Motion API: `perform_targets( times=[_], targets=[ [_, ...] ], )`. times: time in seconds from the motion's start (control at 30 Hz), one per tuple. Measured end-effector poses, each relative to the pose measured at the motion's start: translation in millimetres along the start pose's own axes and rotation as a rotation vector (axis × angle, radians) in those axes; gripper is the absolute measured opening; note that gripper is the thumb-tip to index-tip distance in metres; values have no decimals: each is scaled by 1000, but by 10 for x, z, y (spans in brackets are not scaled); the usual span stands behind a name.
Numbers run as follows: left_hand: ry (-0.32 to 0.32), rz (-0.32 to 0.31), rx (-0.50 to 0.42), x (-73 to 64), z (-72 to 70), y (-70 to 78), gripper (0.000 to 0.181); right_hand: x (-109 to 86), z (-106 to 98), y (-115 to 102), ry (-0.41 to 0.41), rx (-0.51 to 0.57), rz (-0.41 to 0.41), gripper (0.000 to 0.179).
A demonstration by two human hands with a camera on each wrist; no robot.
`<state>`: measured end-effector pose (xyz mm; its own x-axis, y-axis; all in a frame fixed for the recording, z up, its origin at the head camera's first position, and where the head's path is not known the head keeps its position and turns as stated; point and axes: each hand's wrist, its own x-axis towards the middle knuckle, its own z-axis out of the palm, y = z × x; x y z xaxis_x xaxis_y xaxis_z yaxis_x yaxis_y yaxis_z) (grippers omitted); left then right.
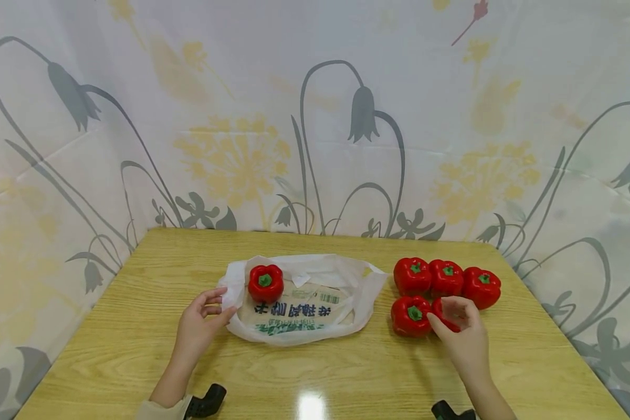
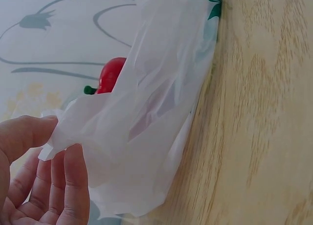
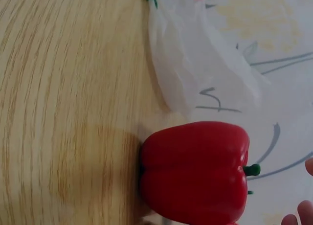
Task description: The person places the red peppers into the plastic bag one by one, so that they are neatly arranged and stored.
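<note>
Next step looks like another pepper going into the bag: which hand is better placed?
Probably the right hand: it is already at a front-row pepper outside the bag, while the left hand pinches the bag's edge, away from the loose peppers.

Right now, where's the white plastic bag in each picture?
Head: the white plastic bag lies just left of centre in the lower half, with a bagged red bell pepper inside.
Left wrist: it fills the middle, its edge pinched by the left hand.
Right wrist: it's at the top, slightly right of centre, above a loose red bell pepper.
Shared landmark: the wood-grain table.
</note>
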<state>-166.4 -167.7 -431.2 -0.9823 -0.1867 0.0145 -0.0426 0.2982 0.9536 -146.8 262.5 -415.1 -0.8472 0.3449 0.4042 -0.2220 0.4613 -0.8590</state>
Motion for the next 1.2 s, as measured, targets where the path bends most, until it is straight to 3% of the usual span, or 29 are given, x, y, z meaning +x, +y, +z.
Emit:
perform_targets(
  times=[0.17, 0.37, 0.67, 0.9, 1.2],
  targets=[
    [2, 11, -1, 9, -2, -14, 45, 6, -57, 191, 9, -8, -77, 33],
    [1, 15, -1, 10, -2, -15, 44, 5, -103, 72, 63, -138, -65, 32],
    [1, 5, -11, 15, -4, -38, 45, 92, -203, 206, 48, -258, -59, 37],
    [-1, -3, -13, 21, -1, -36, 45, 147, -259, 309, -74, -337, 89, 55],
    [1, 0, -13, 23, 8, -49, 45, 174, -283, 384, -165, -279, 300, 84]
  ],
)
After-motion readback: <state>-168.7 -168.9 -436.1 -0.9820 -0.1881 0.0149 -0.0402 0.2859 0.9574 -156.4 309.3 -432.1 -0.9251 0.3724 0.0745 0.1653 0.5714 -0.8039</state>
